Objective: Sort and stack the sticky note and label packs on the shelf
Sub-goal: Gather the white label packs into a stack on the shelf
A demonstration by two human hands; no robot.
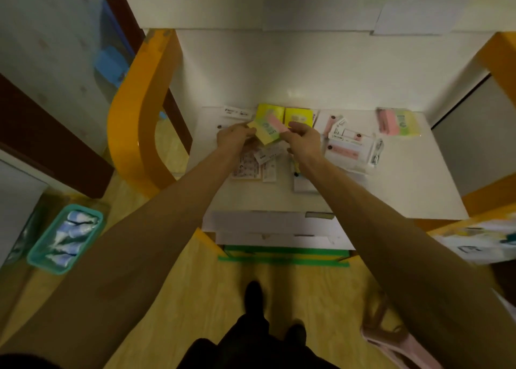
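Observation:
Both hands hold one sticky note pack [269, 130], yellow, green and pink, just above the white shelf [405, 189]. My left hand [234, 137] grips its left end and my right hand [303, 139] pinches its right end. Behind it lie two yellow packs [298, 116] side by side. White label packs [258, 163] lie under my wrists. To the right lie pink label packs [346, 148], and a pink and green sticky note pack [398, 122] sits at the far right.
Orange shelf uprights [145, 111] flank the shelf left and right. A teal basket [65, 237] of blue and white packets stands on the floor at the left. A lower white shelf edge [279, 229] juts out below. My shoes [252, 298] stand on the wooden floor.

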